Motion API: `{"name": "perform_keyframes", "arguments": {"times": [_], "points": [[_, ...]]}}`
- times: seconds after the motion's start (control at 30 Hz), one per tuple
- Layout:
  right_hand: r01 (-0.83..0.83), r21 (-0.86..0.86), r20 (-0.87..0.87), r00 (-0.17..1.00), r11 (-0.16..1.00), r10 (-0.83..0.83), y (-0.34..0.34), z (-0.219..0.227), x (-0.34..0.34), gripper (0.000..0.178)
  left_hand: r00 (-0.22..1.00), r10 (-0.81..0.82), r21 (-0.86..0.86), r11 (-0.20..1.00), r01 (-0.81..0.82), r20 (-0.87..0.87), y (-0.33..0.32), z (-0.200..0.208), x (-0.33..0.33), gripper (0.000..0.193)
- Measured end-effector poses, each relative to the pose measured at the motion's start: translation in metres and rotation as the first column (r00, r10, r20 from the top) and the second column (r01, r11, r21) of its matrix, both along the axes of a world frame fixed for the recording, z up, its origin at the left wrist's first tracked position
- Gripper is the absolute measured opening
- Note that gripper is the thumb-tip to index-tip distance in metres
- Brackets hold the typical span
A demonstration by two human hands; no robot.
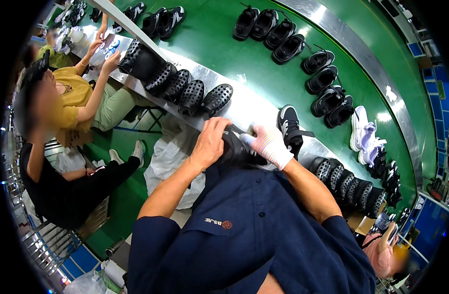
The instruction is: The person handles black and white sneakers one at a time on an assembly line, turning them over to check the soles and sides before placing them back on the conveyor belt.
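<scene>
Close against my front, a black shoe (233, 148) is between my two hands, its lower part partly hidden by my hands and shirt. My bare left hand (211, 143) grips its left side, fingers curled over the top. My right hand (269, 144), in a white glove with coloured stripes, is closed on its right side; some fingertips are hidden. Just right of that glove stands another black shoe (289, 122) with a grey-white edge and a loose strap. Beyond my left hand, several black perforated shoe forms (218, 99) line the metal ledge (251, 105).
Black sneakers (288, 48) and a white-lilac pair (364, 134) sit on the green surface (210, 44) ahead. More perforated forms (349, 186) are stacked at right. A person in yellow (70, 90) and one in black (53, 186) sit at left. White cloth (170, 157) hangs nearby.
</scene>
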State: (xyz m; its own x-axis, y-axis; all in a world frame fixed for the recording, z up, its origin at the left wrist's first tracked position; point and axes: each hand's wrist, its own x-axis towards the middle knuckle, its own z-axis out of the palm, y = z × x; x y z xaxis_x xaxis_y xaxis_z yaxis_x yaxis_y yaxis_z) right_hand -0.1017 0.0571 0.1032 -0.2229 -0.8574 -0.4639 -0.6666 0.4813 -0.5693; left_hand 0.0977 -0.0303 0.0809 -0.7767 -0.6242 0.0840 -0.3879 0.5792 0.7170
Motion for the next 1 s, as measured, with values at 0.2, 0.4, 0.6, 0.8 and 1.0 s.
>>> {"name": "perform_keyframes", "arguments": {"times": [0.2, 0.4, 0.6, 0.8, 1.0], "points": [[0.329, -0.186, 0.196, 0.936, 0.926, -0.293, 0.033, -0.029, -0.009, 0.033, 0.865, 0.467, 0.162, 0.853, -0.495, 0.185, 0.025, -0.063, -0.012, 0.04], [0.317, -0.07, -0.013, 0.948, 0.946, -0.319, 0.024, -0.081, 0.003, 0.047, 0.835, 0.439, 0.093, 0.866, -0.492, 0.331, 0.039, -0.058, -0.058, 0.041], [0.403, 0.029, 0.188, 0.897, 0.915, -0.401, 0.027, -0.123, 0.01, 0.04, 0.978, 0.207, -0.337, 0.921, -0.195, -0.001, 0.018, -0.063, -0.053, 0.026], [0.562, 0.188, 0.333, 0.735, 0.806, -0.59, 0.018, -0.088, 0.018, 0.041, 0.979, 0.193, -0.363, 0.909, -0.203, -0.064, 0.029, -0.071, -0.049, 0.02], [0.415, 0.007, 0.01, 0.91, 0.91, -0.415, 0.018, -0.094, 0.023, 0.045, 0.981, 0.193, -0.344, 0.923, -0.173, 0.025, 0.022, -0.065, -0.051, 0.015]]}}
